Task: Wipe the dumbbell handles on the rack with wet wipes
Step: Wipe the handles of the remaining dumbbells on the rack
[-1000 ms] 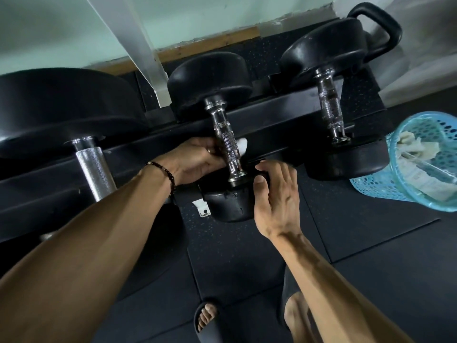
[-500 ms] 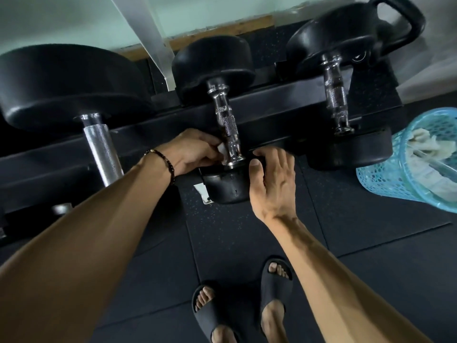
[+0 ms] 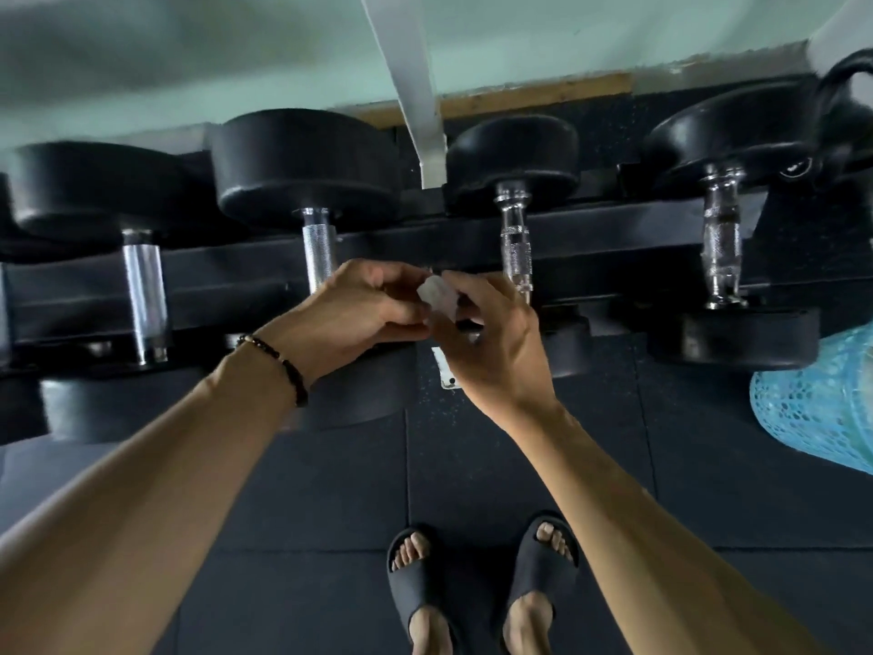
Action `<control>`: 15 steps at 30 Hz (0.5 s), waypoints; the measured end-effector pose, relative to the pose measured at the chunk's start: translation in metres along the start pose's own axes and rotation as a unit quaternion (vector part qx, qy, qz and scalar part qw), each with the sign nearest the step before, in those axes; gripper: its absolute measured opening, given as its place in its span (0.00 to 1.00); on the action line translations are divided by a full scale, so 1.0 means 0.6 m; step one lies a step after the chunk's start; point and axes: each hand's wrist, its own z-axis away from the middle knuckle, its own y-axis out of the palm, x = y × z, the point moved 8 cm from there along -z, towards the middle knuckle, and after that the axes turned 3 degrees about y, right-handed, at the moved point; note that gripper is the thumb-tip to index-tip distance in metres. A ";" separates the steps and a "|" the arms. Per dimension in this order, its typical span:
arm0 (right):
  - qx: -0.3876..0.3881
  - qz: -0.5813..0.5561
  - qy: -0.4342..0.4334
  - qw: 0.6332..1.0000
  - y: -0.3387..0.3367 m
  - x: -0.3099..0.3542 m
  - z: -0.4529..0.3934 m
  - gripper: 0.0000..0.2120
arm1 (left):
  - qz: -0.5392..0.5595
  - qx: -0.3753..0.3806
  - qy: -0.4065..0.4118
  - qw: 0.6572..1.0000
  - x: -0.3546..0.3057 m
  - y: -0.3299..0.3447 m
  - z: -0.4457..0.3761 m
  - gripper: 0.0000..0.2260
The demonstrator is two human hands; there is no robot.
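Several black dumbbells with chrome handles lie across the black rack (image 3: 226, 281). A small crumpled white wet wipe (image 3: 437, 297) is held between both hands in front of the rack. My left hand (image 3: 368, 314) pinches it from the left, and my right hand (image 3: 491, 342) pinches it from the right. The hands sit between a straight knurled handle (image 3: 317, 250) on the left and a slimmer contoured handle (image 3: 516, 250) on the right. Neither handle is touched. Another contoured handle (image 3: 719, 250) lies further right, and a smooth thick handle (image 3: 144, 295) further left.
A light blue mesh basket (image 3: 812, 408) stands on the floor at the right edge. A kettlebell (image 3: 845, 115) sits behind the rightmost dumbbell. A white slanted post (image 3: 411, 87) rises behind the rack. My feet in dark slides (image 3: 482, 593) stand on black rubber floor tiles.
Both hands left the contoured handle and its weight head and came together holding the wipe. The view shifted left, so more dumbbells show on the left.
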 end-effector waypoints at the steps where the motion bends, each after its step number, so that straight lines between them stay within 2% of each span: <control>1: 0.008 -0.022 0.005 1.000 0.007 0.007 -0.001 0.11 | 0.010 0.009 0.003 1.000 -0.002 -0.006 0.014 0.13; 3: 0.016 -0.040 0.010 0.999 0.019 0.023 -0.003 0.07 | 0.011 0.009 0.020 1.000 -0.006 -0.022 0.039 0.12; 5: 0.018 -0.036 0.007 0.999 0.034 0.041 -0.006 0.06 | -0.009 -0.026 0.048 0.998 -0.009 -0.045 0.062 0.10; 7: 0.017 -0.016 -0.005 1.000 0.053 0.058 -0.009 0.07 | -0.094 -0.112 0.101 0.984 -0.011 -0.083 0.083 0.07; 8: 0.018 -0.007 -0.009 1.000 0.063 0.063 -0.011 0.08 | -0.158 -0.163 0.123 0.966 -0.011 -0.107 0.093 0.06; 10: 0.028 0.002 -0.016 0.999 0.082 0.070 -0.018 0.08 | -0.243 -0.235 0.125 0.933 0.006 -0.148 0.111 0.04; 11: 0.028 0.013 -0.024 0.999 0.091 0.072 -0.023 0.08 | -0.259 -0.253 0.120 0.924 0.015 -0.162 0.120 0.02; 15: -0.010 0.079 -0.062 0.995 0.130 0.083 -0.053 0.08 | -0.293 -0.267 0.107 0.912 0.064 -0.189 0.135 0.09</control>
